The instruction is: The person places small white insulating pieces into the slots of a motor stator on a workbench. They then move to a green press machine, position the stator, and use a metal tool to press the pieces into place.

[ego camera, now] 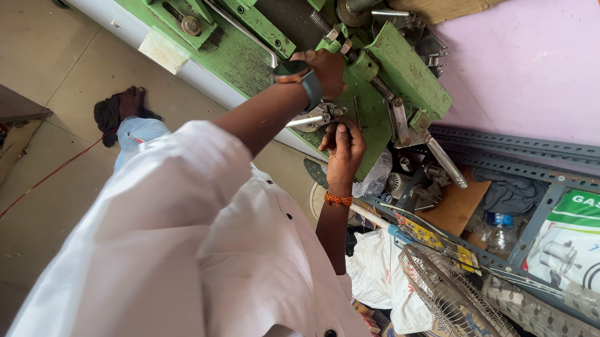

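— Closest to the lens?
— White shirt [180, 268], smooth cloth with small dark buttons, filling the lower left and hiding much of the floor [18, 61].

— And the hands?
— Left hand [326, 71], with a dark wristwatch [308, 87], on top of the green machine [406, 76], fingers curled and closed over one of its parts. Right hand [344, 151], with an orange bead bracelet [338, 200], just below, at the machine's front face beside a shiny metal rod [307, 121]. Fingers held together and bent toward the metal; fingertips hidden, so cannot tell if pinching something.

— Position of the machine?
— Upper middle, against a pink wall [539, 67], standing between the tiled floor and a rack.

— In the way?
— Left forearm across the machine's lower edge, covering part of the rod's mount.

— Materials around?
— Chipped green paint over heavy cast metal. Grey slotted steel rack [524, 149] to the right, crowded with a clear plastic bottle [501, 228]. Round wire fan grille [449, 292] and a crumpled white plastic bag [377, 268] below. Thin red cable [40, 183] on pale smooth tiles, near a bare foot [130, 103].
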### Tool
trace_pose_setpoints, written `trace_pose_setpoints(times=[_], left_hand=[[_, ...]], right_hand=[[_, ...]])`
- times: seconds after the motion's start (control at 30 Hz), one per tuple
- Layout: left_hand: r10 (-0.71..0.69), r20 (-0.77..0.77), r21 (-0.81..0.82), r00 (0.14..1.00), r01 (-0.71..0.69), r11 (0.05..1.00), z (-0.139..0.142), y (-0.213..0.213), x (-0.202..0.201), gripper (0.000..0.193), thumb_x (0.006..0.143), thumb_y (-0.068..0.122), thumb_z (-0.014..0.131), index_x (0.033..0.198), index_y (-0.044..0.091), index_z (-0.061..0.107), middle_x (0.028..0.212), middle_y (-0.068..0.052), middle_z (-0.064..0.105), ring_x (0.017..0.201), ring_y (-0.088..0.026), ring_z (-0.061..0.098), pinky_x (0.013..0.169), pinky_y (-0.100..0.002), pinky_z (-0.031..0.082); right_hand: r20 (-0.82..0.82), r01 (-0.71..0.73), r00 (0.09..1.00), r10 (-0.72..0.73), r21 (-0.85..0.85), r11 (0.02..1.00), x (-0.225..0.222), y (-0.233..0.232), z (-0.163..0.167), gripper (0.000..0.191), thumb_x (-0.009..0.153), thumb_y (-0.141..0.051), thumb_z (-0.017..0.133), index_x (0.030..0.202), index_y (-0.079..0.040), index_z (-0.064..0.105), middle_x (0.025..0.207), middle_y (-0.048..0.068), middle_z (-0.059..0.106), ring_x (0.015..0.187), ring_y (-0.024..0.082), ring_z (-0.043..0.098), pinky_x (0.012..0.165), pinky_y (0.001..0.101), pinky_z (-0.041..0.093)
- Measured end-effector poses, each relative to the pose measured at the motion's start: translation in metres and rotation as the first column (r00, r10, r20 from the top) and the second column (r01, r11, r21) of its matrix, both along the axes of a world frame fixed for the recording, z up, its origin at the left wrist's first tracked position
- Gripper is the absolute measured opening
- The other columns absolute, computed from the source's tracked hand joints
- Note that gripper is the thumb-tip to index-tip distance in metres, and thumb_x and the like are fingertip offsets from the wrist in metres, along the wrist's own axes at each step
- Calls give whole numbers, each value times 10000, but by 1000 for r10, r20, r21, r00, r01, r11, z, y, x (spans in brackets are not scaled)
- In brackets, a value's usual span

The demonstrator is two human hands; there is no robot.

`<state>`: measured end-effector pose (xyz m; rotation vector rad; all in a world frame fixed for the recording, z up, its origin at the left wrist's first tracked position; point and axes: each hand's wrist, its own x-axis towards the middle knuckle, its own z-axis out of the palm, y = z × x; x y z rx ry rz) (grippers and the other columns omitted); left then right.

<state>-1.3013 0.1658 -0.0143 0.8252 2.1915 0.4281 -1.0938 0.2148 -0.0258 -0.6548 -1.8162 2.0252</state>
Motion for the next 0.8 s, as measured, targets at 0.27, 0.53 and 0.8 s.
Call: trace_pose_setpoints(times=[0.27, 0.53, 0.8], left_hand=[[-50, -103, 415, 993, 89, 905, 85, -115, 54, 834, 727, 546, 820, 1416, 216, 486, 1274, -154, 582, 1113, -342, 630, 760, -437, 598], [42, -397, 480, 917, 169, 861, 49, -110, 70, 512, 978, 161, 654, 1446, 238, 460, 1230, -91, 585, 1067, -313, 651, 688, -378, 612], [87, -481, 601, 872, 257, 757, 28, -110, 38, 552, 845, 403, 703, 1330, 218, 517, 1100, -102, 617, 1047, -305, 610, 703, -385, 599]], right_hand=[[-82, 197, 977, -199, -35, 980, 21, 10, 10, 243, 1055, -204, 638, 1209, -16, 647, 844, 29, 624, 657, 110, 550, 582, 270, 471], [-21, 278, 961, -277, 104, 955, 30, 22, 35, 226, 1045, -178, 605, 1204, -30, 667, 825, 23, 632, 628, 87, 527, 570, 256, 475], [-28, 214, 977, -212, 100, 972, 25, 1, 68, 196, 1058, -151, 586, 1193, -32, 665, 841, 33, 622, 668, 110, 551, 610, 280, 482]])
